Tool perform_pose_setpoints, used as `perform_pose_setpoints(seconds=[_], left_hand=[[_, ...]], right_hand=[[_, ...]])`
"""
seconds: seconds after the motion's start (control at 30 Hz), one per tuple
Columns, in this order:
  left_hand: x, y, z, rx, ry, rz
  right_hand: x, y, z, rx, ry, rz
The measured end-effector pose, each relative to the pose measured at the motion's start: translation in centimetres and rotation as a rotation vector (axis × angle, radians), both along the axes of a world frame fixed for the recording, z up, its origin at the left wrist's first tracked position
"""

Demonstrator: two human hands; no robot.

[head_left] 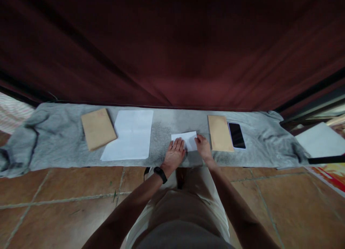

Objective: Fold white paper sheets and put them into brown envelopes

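A small folded sheet of white paper (191, 142) lies on the grey cloth in front of me. My left hand (175, 152) rests flat on its left part, fingers stretched out. At the paper's right edge, my right hand (203, 146) pinches it between thumb and fingers. Just right of that hand lies a brown envelope (221, 133). To the left, a larger white paper sheet (132, 135) is spread out, with a stack of brown envelopes (98, 129) by its left edge.
A grey cloth (164, 118) covers the long narrow table. A phone (237, 135) lies beside the right-hand envelope. Behind the table hangs a dark red curtain (172, 62). A white panel (323, 140) stands off the right end, above the tiled floor (264, 202).
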State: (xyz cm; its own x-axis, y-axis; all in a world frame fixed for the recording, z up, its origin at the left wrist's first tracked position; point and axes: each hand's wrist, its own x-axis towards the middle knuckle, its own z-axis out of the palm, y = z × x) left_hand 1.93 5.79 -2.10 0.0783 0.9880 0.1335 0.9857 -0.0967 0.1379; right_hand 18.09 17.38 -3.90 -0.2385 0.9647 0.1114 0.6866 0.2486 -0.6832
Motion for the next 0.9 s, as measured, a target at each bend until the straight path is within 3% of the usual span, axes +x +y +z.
perform_pose_setpoints(seconds=[0.17,0.3,0.53,0.77,0.9], left_hand=[[-1.2,-1.8,0.3,0.023,-0.025,0.024],[-4.7,-3.9,0.5,0.090,-0.063,0.116],[-15.6,-6.7,0.8,0.243,-0.190,0.382],[-25.9,-9.1,3.0,0.325,-0.174,0.739],[-31.6,-10.4,3.8,0.327,-0.056,0.885]], right_hand=[[-0.5,-2.0,-0.2,0.177,-0.085,-0.040],[-0.4,-3.5,-0.6,0.253,-0.066,-0.012],[-0.3,-4.9,-1.5,0.369,-0.029,0.052],[-0.3,-5.6,-1.6,0.382,-0.107,0.079],[-0.3,-5.6,-1.7,0.387,-0.127,0.081]])
